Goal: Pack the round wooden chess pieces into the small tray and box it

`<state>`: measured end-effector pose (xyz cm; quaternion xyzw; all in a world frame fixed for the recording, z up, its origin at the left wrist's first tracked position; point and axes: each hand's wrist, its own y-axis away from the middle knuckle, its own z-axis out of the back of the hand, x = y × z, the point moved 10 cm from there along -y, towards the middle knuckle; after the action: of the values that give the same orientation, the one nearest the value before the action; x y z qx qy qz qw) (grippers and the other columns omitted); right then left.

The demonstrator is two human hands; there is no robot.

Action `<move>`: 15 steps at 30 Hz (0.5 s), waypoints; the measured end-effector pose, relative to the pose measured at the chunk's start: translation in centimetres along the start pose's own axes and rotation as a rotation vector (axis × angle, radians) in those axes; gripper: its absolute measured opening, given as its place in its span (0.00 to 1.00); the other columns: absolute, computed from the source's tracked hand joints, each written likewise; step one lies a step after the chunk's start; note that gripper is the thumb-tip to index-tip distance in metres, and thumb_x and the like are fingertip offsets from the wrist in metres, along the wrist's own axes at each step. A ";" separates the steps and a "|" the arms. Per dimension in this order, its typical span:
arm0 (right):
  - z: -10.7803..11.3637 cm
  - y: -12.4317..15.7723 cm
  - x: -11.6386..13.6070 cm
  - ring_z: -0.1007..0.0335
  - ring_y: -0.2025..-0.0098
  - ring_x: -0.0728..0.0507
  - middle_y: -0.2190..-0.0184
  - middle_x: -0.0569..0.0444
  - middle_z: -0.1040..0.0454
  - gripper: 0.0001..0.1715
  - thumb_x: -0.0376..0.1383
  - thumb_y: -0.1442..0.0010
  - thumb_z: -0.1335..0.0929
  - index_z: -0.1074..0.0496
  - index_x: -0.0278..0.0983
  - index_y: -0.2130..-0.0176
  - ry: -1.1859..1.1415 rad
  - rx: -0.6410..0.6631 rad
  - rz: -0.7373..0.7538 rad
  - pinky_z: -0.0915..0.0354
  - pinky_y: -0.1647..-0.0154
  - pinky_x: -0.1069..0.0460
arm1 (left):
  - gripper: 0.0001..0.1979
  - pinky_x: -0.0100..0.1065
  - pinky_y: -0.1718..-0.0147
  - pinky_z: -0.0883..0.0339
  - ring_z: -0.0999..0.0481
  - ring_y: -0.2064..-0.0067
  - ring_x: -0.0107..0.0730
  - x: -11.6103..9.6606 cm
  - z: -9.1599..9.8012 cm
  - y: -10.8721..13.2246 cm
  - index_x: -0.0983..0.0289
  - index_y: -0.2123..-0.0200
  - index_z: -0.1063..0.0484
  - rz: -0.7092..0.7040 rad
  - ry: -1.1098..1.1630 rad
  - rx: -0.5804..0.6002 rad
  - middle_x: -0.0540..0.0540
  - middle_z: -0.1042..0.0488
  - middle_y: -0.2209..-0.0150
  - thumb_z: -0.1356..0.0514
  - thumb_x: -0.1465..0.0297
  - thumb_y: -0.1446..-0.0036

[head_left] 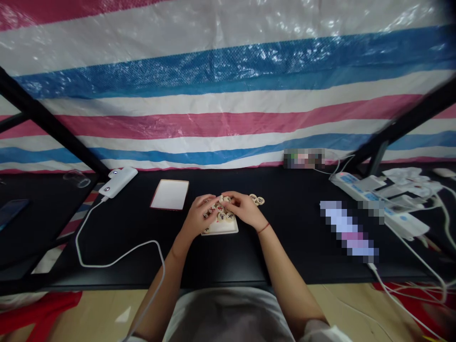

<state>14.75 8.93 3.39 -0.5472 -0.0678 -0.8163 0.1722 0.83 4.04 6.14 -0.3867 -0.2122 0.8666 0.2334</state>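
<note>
A small white box (pixel 221 228) lies on the black table (pixel 292 247), filled with several round cream chess pieces (pixel 221 212) bearing red or black characters. My left hand (pixel 199 216) rests on the box's left side, fingers curled over the pieces. My right hand (pixel 244 207), a red string round its wrist, curls over the right side, fingertips pinching pieces at the top of the pile. Two more loose pieces (pixel 257 199) lie on the table just right of my right hand.
A white box lid (pixel 170 194) lies to the left. A white power bank (pixel 118 181) with a cable (pixel 107 263) sits farther left beside a glass (pixel 76 178). Power strips and chargers (pixel 388 199) crowd the right side. A striped tarp (pixel 228 95) hangs behind.
</note>
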 end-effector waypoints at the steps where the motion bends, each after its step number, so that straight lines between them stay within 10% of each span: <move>1: -0.7 -0.1 0.1 0.37 0.77 0.50 0.78 0.59 0.30 0.25 0.48 0.45 0.31 0.26 0.34 0.54 -0.060 0.029 0.004 0.39 0.75 0.55 | 0.16 0.40 0.48 0.32 0.28 0.49 0.36 0.0 -0.1 0.0 0.56 0.47 0.30 0.012 0.017 0.004 0.56 0.29 0.51 0.43 0.68 0.39; 10: -1.7 0.5 -0.4 0.39 0.77 0.51 0.78 0.60 0.32 0.22 0.46 0.47 0.28 0.25 0.35 0.57 -0.210 0.059 -0.003 0.39 0.74 0.55 | 0.09 0.38 0.49 0.31 0.25 0.51 0.33 0.1 -0.6 0.0 0.58 0.55 0.30 0.077 0.069 -0.001 0.54 0.26 0.54 0.42 0.67 0.39; 15: -0.1 0.4 -0.6 0.27 0.63 0.47 0.60 0.51 0.23 0.22 0.45 0.50 0.26 0.27 0.39 0.57 -0.407 -0.069 0.011 0.30 0.59 0.50 | 0.07 0.39 0.51 0.33 0.27 0.53 0.36 -0.7 -0.1 -0.1 0.60 0.61 0.30 0.068 0.033 0.050 0.55 0.26 0.58 0.40 0.72 0.45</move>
<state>15.03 8.62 2.79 -0.7067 -0.0700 -0.6899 0.1404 1.35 3.76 6.59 -0.4021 -0.1735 0.8725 0.2167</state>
